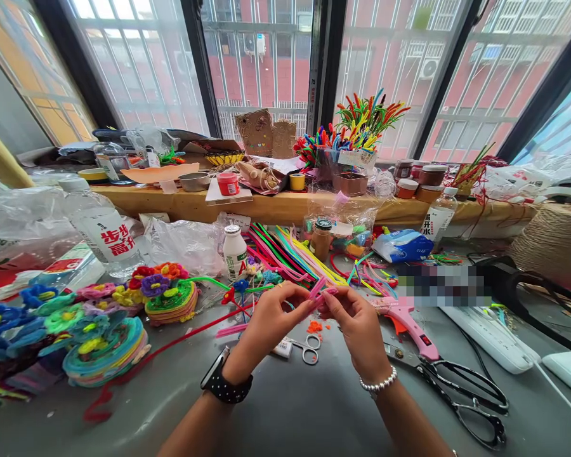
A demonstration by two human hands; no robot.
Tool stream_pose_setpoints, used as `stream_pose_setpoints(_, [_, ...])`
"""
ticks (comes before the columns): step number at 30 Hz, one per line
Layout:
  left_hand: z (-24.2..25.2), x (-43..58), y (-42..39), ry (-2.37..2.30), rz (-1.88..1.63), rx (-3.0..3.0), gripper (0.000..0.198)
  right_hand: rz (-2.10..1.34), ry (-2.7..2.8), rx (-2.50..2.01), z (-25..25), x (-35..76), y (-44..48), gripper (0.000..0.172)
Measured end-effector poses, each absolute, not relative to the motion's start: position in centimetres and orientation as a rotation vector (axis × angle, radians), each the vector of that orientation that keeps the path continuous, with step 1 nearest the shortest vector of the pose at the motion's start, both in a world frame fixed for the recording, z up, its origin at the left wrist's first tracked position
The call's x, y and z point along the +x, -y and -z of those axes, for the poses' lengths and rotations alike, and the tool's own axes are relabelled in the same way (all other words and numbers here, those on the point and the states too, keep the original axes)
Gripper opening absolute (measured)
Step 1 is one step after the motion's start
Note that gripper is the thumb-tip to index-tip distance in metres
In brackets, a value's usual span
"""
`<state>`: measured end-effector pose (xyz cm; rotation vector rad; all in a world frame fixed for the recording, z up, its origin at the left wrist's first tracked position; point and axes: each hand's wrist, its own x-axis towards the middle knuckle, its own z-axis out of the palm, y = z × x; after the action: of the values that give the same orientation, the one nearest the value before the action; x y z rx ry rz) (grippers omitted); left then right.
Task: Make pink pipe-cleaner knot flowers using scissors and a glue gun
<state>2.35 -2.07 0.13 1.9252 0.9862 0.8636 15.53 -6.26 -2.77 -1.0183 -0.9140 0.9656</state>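
Note:
Both hands meet above the middle of the table, pinching a small bundle of pink pipe cleaners [318,287]. My left hand [282,315] grips it from the left, with a black dotted watch strap on the wrist. From the right, my right hand [356,324] closes thumb and fingers on the same bundle; a silver bead bracelet circles that wrist. Just below the hands lie small silver scissors [309,349] and some orange scraps [315,326]. A pink glue gun [413,327] rests to the right, beside large black-handled scissors [461,387].
Flowers of pipe cleaner [90,317] crowd the left side. Behind the hands lies a pile of loose coloured pipe cleaners [285,254], with a white bottle [235,252] and a brown jar [321,240]. A white power strip [495,339] and a twine spool [549,244] stand right.

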Motion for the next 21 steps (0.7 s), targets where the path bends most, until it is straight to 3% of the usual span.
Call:
stream_pose_setpoints(11, [-0.71,1.63,1.91,-0.764,-0.616,1.488,0.020,-1.223,0.859,-0.969,2.27,15.47,6.38,0.024])
stream_pose_setpoints(15, [-0.12,1.59,1.48,-0.797,-0.772,1.257,0.020,-0.862,1.021,-1.075,2.35,15.23,6.47,0.033])
stream_pose_setpoints(21, [0.08,1.62,1.38,-0.796,-0.964,1.078,0.015,-0.399,1.506,-1.191,2.11,14.65,7.02,0.022])
